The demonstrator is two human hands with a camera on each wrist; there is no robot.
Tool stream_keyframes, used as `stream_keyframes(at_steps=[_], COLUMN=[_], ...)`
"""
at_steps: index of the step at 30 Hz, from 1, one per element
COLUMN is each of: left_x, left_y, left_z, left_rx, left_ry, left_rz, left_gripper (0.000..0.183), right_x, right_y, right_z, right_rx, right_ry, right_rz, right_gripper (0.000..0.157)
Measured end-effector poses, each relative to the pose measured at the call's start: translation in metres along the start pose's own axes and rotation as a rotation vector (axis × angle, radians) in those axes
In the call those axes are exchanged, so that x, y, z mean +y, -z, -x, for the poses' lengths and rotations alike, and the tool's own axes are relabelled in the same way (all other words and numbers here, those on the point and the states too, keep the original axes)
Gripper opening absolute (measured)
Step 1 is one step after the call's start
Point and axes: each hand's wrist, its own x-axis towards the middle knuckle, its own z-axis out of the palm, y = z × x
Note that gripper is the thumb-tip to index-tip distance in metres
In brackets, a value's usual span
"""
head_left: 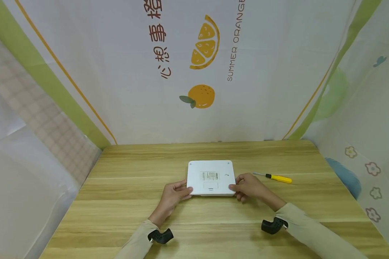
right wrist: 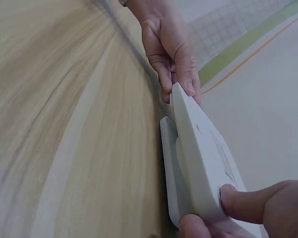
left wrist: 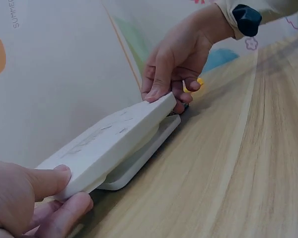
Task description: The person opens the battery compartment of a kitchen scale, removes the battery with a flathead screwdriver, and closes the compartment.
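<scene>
A flat white device (head_left: 210,178) with rounded corners shows its face with a printed label and a small rectangular panel; its exact kind cannot be told. My left hand (head_left: 174,197) pinches its near left corner, thumb on top and fingers beneath. On the right side my right hand (head_left: 249,186) grips the near corner the same way. Under the device lies a shallow white tray-like piece (left wrist: 139,161) on the table. The device's near edge is raised from that piece, and a gap shows between them in both wrist views.
A screwdriver (head_left: 280,178) with a yellow and black handle lies right of the device, its shaft pointing left. The wooden table (head_left: 133,216) reaches back to a white cloth (head_left: 133,108) printed with oranges. More printed cloth hangs along both sides.
</scene>
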Motion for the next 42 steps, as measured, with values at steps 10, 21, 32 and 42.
stream_keyframes(at_steps=[10,21,32,42], left_x=[0.013,0.031,0.039,0.036], left_y=[0.000,-0.001,0.011,0.023], left_z=[0.000,-0.003,-0.009,-0.014], left_rx=[0.066,0.132,-0.007,-0.144], left_ry=[-0.082,-0.265,-0.564,-0.873], left_rz=[-0.017,-0.136,-0.318,-0.395], left_gripper=[0.042,0.030,0.027,0.037], right_x=[-0.007,-0.012,-0.008,-0.004], right_y=[0.003,0.008,0.019,0.024], right_z=[0.005,0.011,0.004,0.000], right_rx=[0.077,0.220,0.273,0.235], right_ry=[0.136,0.443,0.775,0.994], right_rz=[0.074,0.228,0.333,0.466], right_gripper=[0.029,0.027,0.030,0.056])
